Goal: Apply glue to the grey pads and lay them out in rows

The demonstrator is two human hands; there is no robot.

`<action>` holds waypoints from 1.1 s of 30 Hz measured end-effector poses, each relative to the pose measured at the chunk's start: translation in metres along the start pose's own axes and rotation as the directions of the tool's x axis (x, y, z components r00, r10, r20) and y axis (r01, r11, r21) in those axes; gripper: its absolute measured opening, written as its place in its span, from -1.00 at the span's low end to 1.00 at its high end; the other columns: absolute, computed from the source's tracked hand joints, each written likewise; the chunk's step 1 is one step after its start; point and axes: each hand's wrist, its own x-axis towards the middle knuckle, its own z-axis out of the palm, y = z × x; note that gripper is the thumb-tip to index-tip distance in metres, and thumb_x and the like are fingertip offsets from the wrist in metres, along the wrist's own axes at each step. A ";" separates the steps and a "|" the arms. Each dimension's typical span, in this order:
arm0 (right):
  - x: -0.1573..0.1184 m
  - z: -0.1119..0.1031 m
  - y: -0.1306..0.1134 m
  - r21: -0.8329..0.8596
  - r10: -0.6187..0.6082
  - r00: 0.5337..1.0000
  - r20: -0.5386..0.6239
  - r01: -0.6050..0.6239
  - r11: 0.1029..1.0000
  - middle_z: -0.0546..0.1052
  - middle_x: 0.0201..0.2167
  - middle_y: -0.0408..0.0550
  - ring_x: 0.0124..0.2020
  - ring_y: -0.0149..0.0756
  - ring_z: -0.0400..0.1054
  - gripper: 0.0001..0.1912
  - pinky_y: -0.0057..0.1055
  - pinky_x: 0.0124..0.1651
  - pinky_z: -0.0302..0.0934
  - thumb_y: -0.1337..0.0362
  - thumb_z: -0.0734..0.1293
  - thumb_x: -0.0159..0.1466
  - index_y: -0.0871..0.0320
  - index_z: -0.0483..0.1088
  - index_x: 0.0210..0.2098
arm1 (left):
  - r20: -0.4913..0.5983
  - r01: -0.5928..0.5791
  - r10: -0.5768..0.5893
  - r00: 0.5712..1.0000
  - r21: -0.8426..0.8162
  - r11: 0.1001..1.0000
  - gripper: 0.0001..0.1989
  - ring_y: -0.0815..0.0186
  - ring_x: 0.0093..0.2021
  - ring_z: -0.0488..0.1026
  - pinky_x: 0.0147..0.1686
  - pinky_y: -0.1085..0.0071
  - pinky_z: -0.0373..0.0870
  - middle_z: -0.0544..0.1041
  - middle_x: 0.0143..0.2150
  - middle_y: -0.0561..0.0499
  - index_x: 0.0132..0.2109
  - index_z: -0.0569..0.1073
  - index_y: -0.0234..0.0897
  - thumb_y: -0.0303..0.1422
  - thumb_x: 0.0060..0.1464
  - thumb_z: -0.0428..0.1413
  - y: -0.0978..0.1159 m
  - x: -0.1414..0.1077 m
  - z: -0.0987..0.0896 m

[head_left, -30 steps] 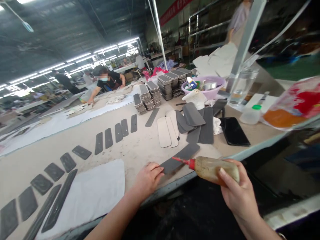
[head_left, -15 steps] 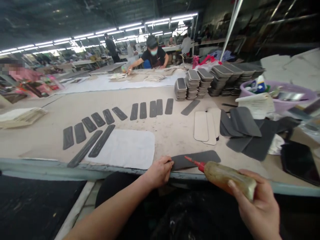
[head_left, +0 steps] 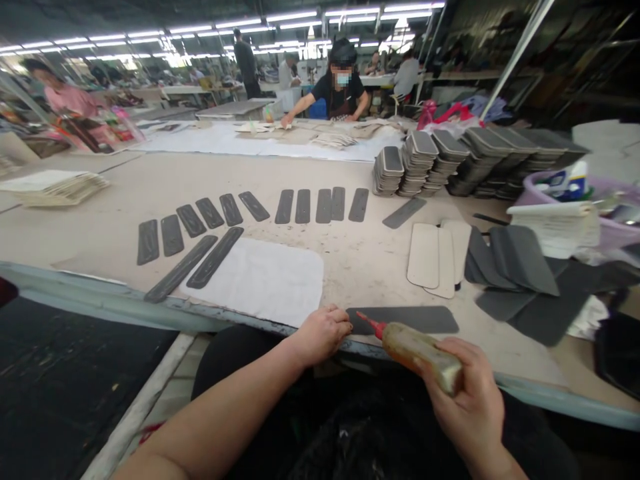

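Note:
A long dark grey strip lies flat along the table's front edge. My left hand has its fingers closed on the strip's left end. In my right hand is a yellowish, stained glue bottle, its red nozzle pointing left above the strip near my left hand. A white sheet lies to the left, beside two long dark strips with glossy marks. Behind them, several short dark pieces form a row.
Cream pieces and loose dark pieces lie at the right, before tall stacks and a purple basin. Pale sheets are piled at the left. A masked person works across the table.
The view has shifted, so the table contents appear further right. My right hand and the bottle have moved left along the strip, bringing the nozzle nearer my left hand, which still holds the strip's end.

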 end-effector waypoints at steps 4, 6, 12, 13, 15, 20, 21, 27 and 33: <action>0.000 0.006 -0.003 -0.025 -0.058 0.997 0.043 0.059 0.998 0.39 -0.23 0.02 -0.18 -0.17 0.31 -0.72 -0.21 -0.16 0.27 0.20 0.36 0.21 0.13 0.28 -0.13 | 0.017 -0.004 0.004 1.000 -0.021 1.000 -0.79 0.28 -0.19 0.34 -0.14 0.39 0.36 0.47 -0.21 -0.04 -0.17 0.50 -0.26 -0.46 0.20 -0.03 0.000 0.001 -0.003; -0.002 0.009 -0.003 -0.029 -0.057 0.997 0.057 0.058 0.998 0.38 -0.22 0.02 -0.17 -0.17 0.31 -0.72 -0.21 -0.16 0.27 0.19 0.35 0.22 0.13 0.27 -0.13 | 0.020 -0.001 0.002 1.000 -0.030 1.000 -0.78 0.28 -0.19 0.35 -0.14 0.39 0.36 0.48 -0.21 -0.03 -0.16 0.50 -0.25 -0.46 0.20 -0.04 0.001 0.001 -0.003; -0.005 0.012 -0.001 -0.034 -0.034 0.997 0.065 0.036 0.999 0.38 -0.22 0.01 -0.17 -0.18 0.32 -0.75 -0.21 -0.15 0.29 0.21 0.34 0.23 0.10 0.27 -0.13 | 0.017 0.014 -0.013 1.000 -0.017 1.000 -0.78 0.27 -0.19 0.36 -0.18 0.38 0.36 0.48 -0.21 -0.03 -0.16 0.50 -0.25 -0.46 0.19 -0.03 0.000 0.001 0.000; -0.005 0.010 0.000 -0.043 -0.029 0.998 0.055 0.031 0.999 0.38 -0.22 0.01 -0.17 -0.19 0.32 -0.75 -0.22 -0.16 0.29 0.22 0.34 0.22 0.10 0.27 -0.13 | 0.013 0.016 -0.016 1.000 -0.014 1.000 -0.79 0.27 -0.19 0.36 -0.18 0.38 0.36 0.48 -0.21 -0.03 -0.16 0.51 -0.25 -0.46 0.19 -0.03 0.000 0.001 0.000; -0.004 0.005 0.001 -0.066 -0.011 1.000 0.028 0.013 0.998 0.39 -0.23 0.01 -0.19 -0.19 0.32 -0.75 -0.24 -0.17 0.30 0.22 0.34 0.22 0.11 0.27 -0.14 | 0.004 0.021 -0.021 1.000 -0.004 1.000 -0.79 0.26 -0.20 0.36 -0.17 0.37 0.37 0.48 -0.22 -0.03 -0.17 0.51 -0.25 -0.45 0.20 -0.03 0.000 0.001 0.002; -0.004 -0.015 0.011 -0.189 0.040 0.996 -0.078 -0.054 0.980 0.38 -0.27 -0.01 -0.22 -0.19 0.32 -0.75 -0.22 -0.17 0.29 0.20 0.35 0.21 0.12 0.27 -0.16 | -0.007 0.017 -0.017 1.000 0.012 1.000 -0.81 0.26 -0.22 0.36 -0.19 0.37 0.38 0.48 -0.22 -0.03 -0.19 0.51 -0.25 -0.45 0.20 -0.02 0.000 0.001 0.003; -0.005 -0.019 0.014 -0.213 0.051 0.994 -0.099 -0.071 0.974 0.38 -0.27 -0.01 -0.23 -0.18 0.32 -0.75 -0.21 -0.17 0.28 0.20 0.35 0.21 0.12 0.28 -0.17 | -0.011 0.015 -0.015 1.000 0.014 1.000 -0.81 0.26 -0.22 0.36 -0.20 0.37 0.38 0.47 -0.22 -0.03 -0.20 0.50 -0.25 -0.46 0.20 -0.01 0.000 0.001 0.003; -0.004 -0.040 0.035 -0.357 0.093 0.972 -0.215 -0.167 0.919 0.39 -0.28 0.01 -0.20 -0.15 0.32 -0.74 -0.19 -0.12 0.27 0.18 0.36 0.20 0.14 0.32 -0.17 | -0.073 -0.012 0.013 0.997 0.012 1.000 -0.81 0.27 -0.22 0.38 -0.20 0.37 0.41 0.48 -0.24 -0.03 -0.20 0.51 -0.24 -0.47 0.19 0.00 -0.002 0.000 0.006; -0.002 -0.052 0.052 -0.472 0.125 0.941 -0.314 -0.269 0.839 0.43 -0.29 0.02 -0.19 -0.12 0.34 -0.70 -0.25 -0.17 0.28 0.14 0.38 0.17 0.16 0.34 -0.19 | -0.117 -0.020 0.017 0.993 -0.024 1.000 -0.81 0.28 -0.18 0.40 -0.14 0.36 0.43 0.49 -0.22 -0.04 -0.15 0.50 -0.25 -0.44 0.22 -0.02 -0.004 -0.001 0.009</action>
